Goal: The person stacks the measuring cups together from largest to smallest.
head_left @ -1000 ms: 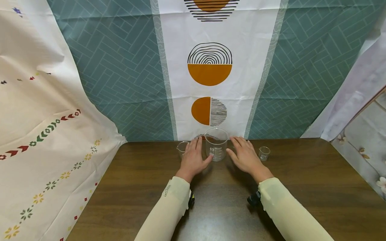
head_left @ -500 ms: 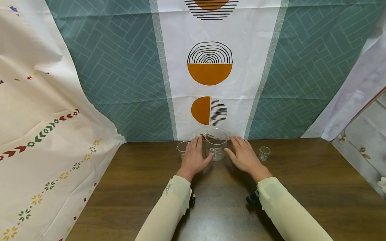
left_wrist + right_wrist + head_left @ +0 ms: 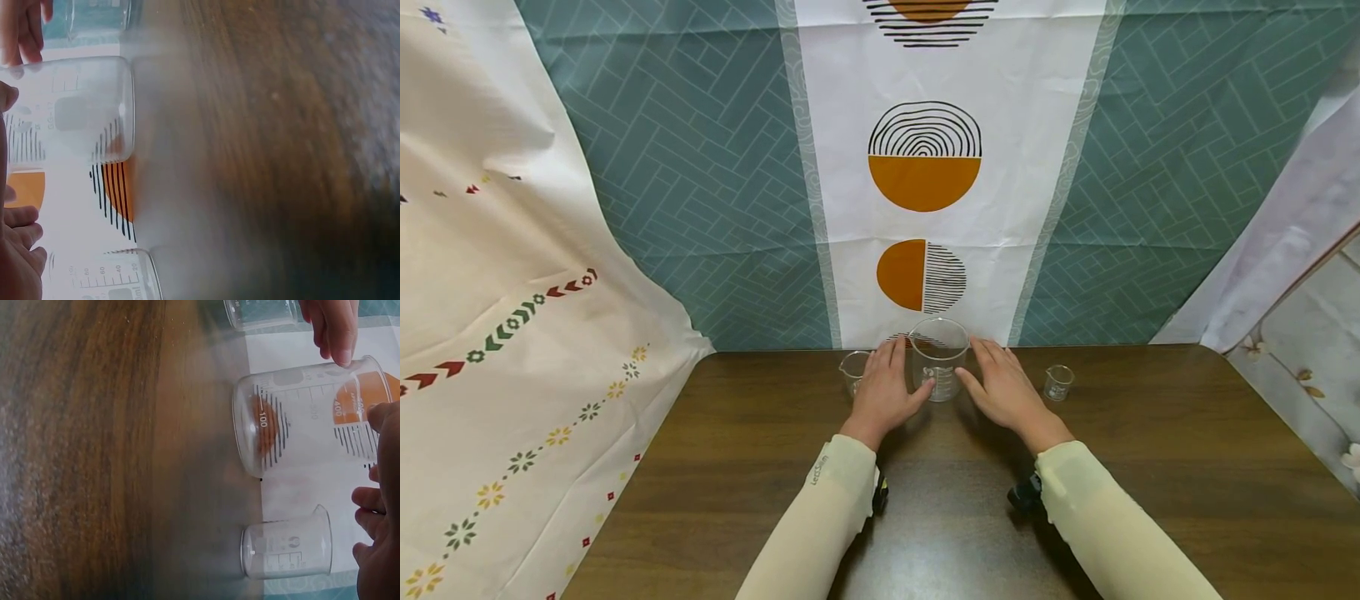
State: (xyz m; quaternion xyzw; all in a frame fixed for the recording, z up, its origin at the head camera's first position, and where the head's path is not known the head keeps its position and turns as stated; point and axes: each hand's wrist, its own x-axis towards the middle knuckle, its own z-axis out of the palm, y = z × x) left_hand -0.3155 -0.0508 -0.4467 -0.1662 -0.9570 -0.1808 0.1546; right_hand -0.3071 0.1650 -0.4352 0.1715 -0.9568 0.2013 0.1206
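Observation:
Between my two hands stands a large clear glass beaker (image 3: 942, 367), upright on the table with white markings on its wall. My left hand (image 3: 886, 393) is at its left side, fingers extended forward and thumb tip overlapping the lower wall. On the opposite side is my right hand (image 3: 1009, 390), its fingers stretched toward the glass and its thumb apart from them. In the right wrist view, a left fingertip (image 3: 342, 357) lies right at the wall of the large beaker (image 3: 306, 412). Behind my left hand a smaller beaker (image 3: 853, 367) is partly hidden.
A small beaker (image 3: 1058, 382) stands to the right of my right hand. The brown wooden table (image 3: 947, 533) ends at a patterned cloth (image 3: 917, 83) hanging close behind the beakers. A pale flowered cloth (image 3: 535, 400) hangs along the left side.
My right hand has moved slightly left, closer to the large beaker. The left hand and the beakers stay about where they were; the head view shifts a little.

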